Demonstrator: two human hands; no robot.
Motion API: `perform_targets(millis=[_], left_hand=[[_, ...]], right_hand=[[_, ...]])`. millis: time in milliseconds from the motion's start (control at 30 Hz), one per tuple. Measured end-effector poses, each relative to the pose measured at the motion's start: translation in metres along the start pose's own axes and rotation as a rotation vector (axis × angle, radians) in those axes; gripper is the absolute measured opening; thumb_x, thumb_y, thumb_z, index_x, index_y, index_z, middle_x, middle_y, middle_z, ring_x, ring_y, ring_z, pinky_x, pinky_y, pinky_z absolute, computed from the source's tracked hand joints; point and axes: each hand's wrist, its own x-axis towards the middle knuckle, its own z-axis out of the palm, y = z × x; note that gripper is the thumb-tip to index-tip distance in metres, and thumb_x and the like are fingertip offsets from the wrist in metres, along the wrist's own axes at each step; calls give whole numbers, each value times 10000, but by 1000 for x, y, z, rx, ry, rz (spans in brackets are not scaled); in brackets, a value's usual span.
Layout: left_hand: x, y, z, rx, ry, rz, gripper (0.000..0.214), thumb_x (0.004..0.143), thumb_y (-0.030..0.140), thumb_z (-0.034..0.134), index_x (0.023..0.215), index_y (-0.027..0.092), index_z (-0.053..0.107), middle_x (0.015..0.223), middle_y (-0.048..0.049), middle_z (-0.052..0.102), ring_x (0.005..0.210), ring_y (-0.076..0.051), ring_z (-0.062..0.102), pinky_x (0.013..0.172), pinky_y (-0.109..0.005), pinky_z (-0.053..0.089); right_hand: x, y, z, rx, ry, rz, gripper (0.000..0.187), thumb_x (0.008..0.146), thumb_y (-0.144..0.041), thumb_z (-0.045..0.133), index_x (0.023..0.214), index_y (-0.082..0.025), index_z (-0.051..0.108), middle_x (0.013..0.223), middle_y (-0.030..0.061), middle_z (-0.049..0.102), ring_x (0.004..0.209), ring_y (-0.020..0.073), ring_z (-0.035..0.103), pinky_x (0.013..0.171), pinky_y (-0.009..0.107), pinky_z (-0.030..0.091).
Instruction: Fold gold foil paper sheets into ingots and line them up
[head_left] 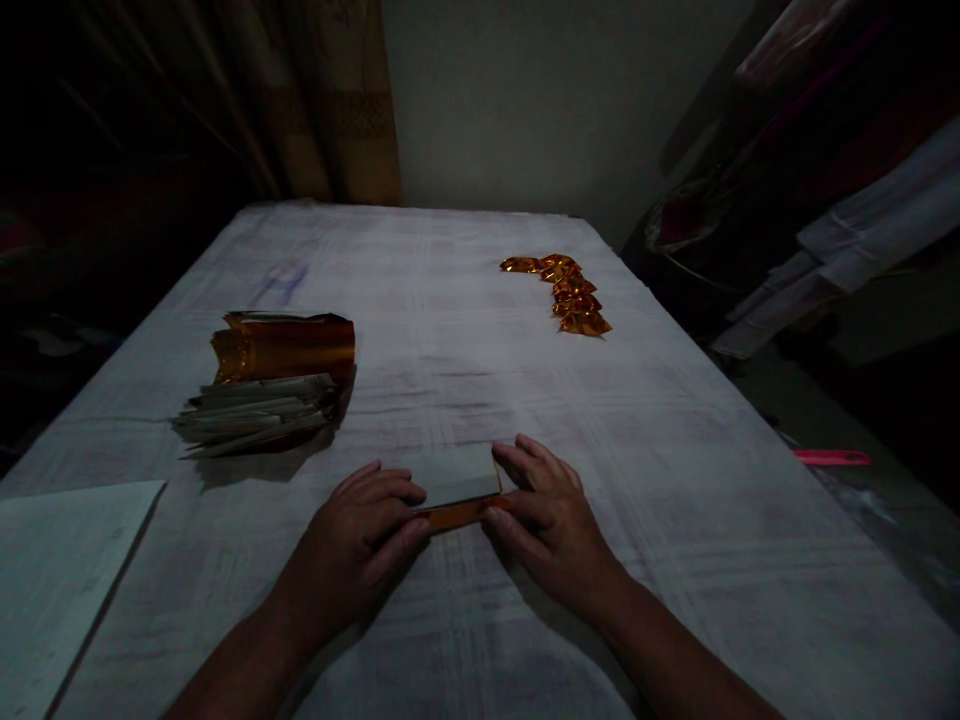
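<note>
A sheet of gold foil paper (456, 515) lies in front of me, its near edge turned up into a narrow gold strip while its pale back faces up. My left hand (367, 535) pinches the left end of that strip between thumb and fingers. At the right end, my right hand (551, 520) grips the same strip, with some fingers resting on the sheet's far right corner. To the left stands a curved stack of gold foil papers (292, 348), with a fanned pile of grey-backed sheets (259, 412) spilling from its near side.
Several folded gold foil pieces (574, 295) lie in a curved row at the back right of the cloth-covered table (420, 300). A white sheet or board (67, 570) is at the near left. Beyond the right edge is a pink handle (831, 457).
</note>
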Motion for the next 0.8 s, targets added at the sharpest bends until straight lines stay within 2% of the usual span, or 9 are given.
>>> perform_targets(millis=[167,333,433,500,600,700,800], left_hand=[[-2,-3,6,-4,49,-55,226,964,315,586,788,221,692,986,-49,753,974,-231,707,1026,-516,506],[0,-1,7,-26,40,-80,216,964,290,573,794,216,683,991,-53,735,940,-221,689,1010,-525,510],[1,1,7,-32,23,-90,215,967,278,566,792,212,673,998,-53,728,956,-220,681,1023,-530,498],[2,3,6,-23,19,-91,210,968,276,564,796,212,665,992,-49,724,960,-220,679,1024,-529,492],[3,4,6,-1,14,-108,193,967,272,553,804,208,634,982,-51,711,945,-216,672,943,-469,539],[2,7,5,73,59,-132,93,960,268,555,944,201,618,1058,-84,699,995,-242,660,862,-433,573],[0,15,8,220,121,-73,235,970,227,536,1190,182,605,1246,-136,663,1146,-294,625,968,-522,536]], right_hand=[[2,-1,3,17,36,71,163,875,-278,654,745,-249,747,1325,81,674,1357,374,479,1034,611,404],[0,0,4,54,154,65,151,903,-340,626,806,-236,676,1274,107,687,1284,338,549,1014,559,437],[-1,1,6,31,204,30,130,923,-334,610,884,-242,694,1294,113,668,1282,323,550,1017,533,439],[0,1,8,-13,197,9,147,941,-295,584,906,-253,720,1286,101,672,1298,321,535,1020,533,431],[4,0,10,-78,147,38,176,933,-271,583,820,-244,715,1255,94,688,1300,341,526,1012,559,423],[7,-2,11,-96,116,70,174,916,-254,591,776,-231,693,1263,100,684,1284,346,536,1008,573,415],[8,-3,11,-99,103,78,175,900,-246,602,739,-226,665,1265,101,682,1274,339,544,1002,564,414]])
